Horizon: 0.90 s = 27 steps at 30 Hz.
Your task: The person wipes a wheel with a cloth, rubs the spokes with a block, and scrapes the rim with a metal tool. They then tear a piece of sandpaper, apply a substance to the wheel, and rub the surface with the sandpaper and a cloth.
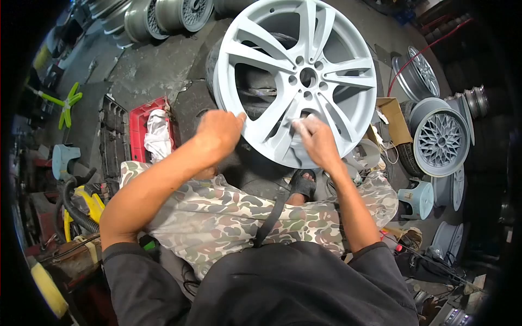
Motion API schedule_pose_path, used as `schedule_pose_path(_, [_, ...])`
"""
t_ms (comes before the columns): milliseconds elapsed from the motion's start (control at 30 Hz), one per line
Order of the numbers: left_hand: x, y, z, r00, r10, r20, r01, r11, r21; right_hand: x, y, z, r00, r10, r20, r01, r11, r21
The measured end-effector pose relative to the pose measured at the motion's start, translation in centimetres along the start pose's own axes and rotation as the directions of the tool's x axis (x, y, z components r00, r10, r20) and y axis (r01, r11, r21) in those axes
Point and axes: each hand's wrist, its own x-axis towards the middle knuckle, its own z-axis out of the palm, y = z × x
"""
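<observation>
A light grey alloy wheel [255, 57] with split spokes stands tilted in front of me, resting over a dark tyre [212, 68]. My left hand [220, 132] is closed round its outer edge at the lower left. Lower on the wheel's face, my right hand [317, 140] presses against a spoke. Its fingers are bent together, and pale dust covers the tips. A greyish patch shows beneath this hand; whether it is a sheet in the fingers or part of the spoke, I cannot make out.
A red tray [137, 136] with a white cloth [158, 135] lies to the left. On the right are a cardboard box [394, 120], a mesh-spoke wheel [441, 142] and a light blue stool [416, 200]. Several more wheels [182, 13] lie at the back left.
</observation>
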Motion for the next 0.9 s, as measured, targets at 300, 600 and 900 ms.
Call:
schedule_pose_path(300, [0.0,2.1,-1.0,0.992,0.126,0.025,-0.124,0.989,-0.076,-3.8,-2.7,5.3,0.993,-0.030,0.118,0.046,0.990,-0.134])
schedule_pose_path(600, [2.2,-2.3,-2.5,0.999,-0.040,0.026,0.036,0.991,0.133,-1.4,-2.7,3.5,0.951,0.079,0.299,-0.128,0.981,0.148])
schedule_pose_path(900, [2.3,-9.1,-5.0,0.881,-0.158,-0.447,0.068,0.975,-0.210,0.2,-5.7,4.2,0.999,-0.009,0.050,0.008,1.000,0.018])
